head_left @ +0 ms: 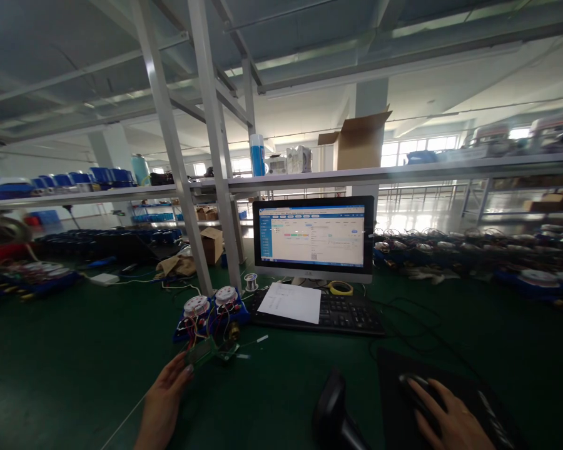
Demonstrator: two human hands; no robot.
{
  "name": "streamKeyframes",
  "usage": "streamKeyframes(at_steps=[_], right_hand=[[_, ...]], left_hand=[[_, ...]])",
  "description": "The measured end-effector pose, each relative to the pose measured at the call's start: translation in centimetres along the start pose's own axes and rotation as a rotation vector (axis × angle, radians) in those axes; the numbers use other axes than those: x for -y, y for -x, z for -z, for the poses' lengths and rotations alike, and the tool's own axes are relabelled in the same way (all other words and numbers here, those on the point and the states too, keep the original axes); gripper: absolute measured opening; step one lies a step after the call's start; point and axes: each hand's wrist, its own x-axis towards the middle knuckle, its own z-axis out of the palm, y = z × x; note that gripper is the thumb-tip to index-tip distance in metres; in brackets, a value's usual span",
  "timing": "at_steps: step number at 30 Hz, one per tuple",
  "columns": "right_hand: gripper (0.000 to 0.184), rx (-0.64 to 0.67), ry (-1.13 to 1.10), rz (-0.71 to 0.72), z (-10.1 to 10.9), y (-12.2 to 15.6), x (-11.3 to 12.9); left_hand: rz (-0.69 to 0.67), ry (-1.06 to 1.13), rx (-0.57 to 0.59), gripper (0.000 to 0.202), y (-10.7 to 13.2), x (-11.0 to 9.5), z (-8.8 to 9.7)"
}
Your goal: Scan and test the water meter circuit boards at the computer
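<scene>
My left hand (162, 400) reaches forward at the lower left and pinches a small green circuit board (201, 351) wired to two blue meter units with white dials (211, 312). My right hand (448, 415) lies at the lower right with its fingers draped over a black computer mouse (415, 384) on a black mouse pad (394, 400). A black handheld barcode scanner (333, 409) stands between my hands. Ahead, a monitor (314, 237) shows a software form, and a sheet of paper (291, 302) rests on the black keyboard (347, 312).
A green mat (75, 362) covers the bench. A solder spool (250, 282) and yellow tape roll (340, 288) sit by the monitor. Grey shelf posts (206, 187) rise in front. Rows of meters lie left (42, 275) and right (497, 250). A cardboard box (359, 140) stands on the shelf.
</scene>
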Motion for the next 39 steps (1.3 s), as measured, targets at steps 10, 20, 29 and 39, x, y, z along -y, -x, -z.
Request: streamKeyframes(at_steps=[10, 20, 29, 39], right_hand=[[0.042, -0.037, 0.024, 0.062, 0.4, -0.4, 0.2], [0.044, 0.03, -0.007, 0.038, -0.3, 0.0, -0.2], [0.05, 0.04, -0.159, 0.177, 4.4, -1.6, 8.5], [0.052, 0.767, -0.555, -0.036, 6.4, -7.8, 18.7]], left_hand=[[-0.011, 0.002, -0.037, 0.033, 1.4, -0.9, -1.0], [-0.061, 0.02, -0.023, 0.035, 1.4, -0.8, -1.2], [-0.186, 0.095, 0.014, 0.033, 2.6, -1.2, -2.2], [-0.138, 0.339, 0.039, 0.021, 2.2, -1.1, -2.1]])
